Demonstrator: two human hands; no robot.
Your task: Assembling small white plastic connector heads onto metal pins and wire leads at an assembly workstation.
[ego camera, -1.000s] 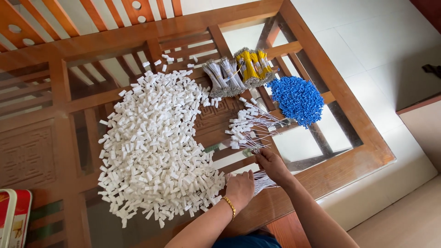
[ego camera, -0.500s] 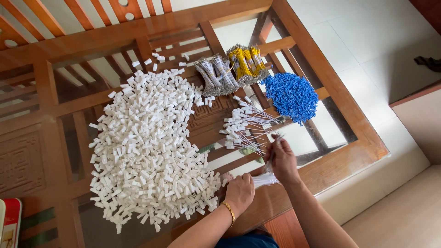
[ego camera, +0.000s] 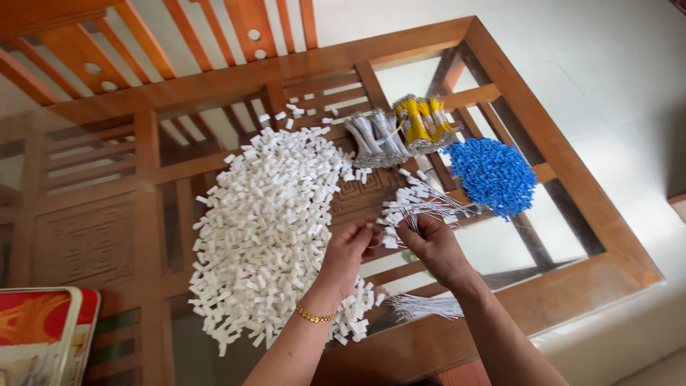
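Thin white wires [ego camera: 421,207] fan out beside white connectors [ego camera: 264,229].

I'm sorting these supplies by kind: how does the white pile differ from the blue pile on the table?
The white pile is far larger than the blue pile and spreads loosely, with stray pieces at its edges; the blue pile is compact and rounded. The white pile lies at the left hand, partly under it, while the blue pile sits beyond the right hand, untouched. Both are heaps of many small pieces on the glass-topped wooden table.

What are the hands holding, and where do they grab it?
The right hand pinches thin white wires near their lower ends. The left hand seems to hold a small white piece; its grip cannot be told.
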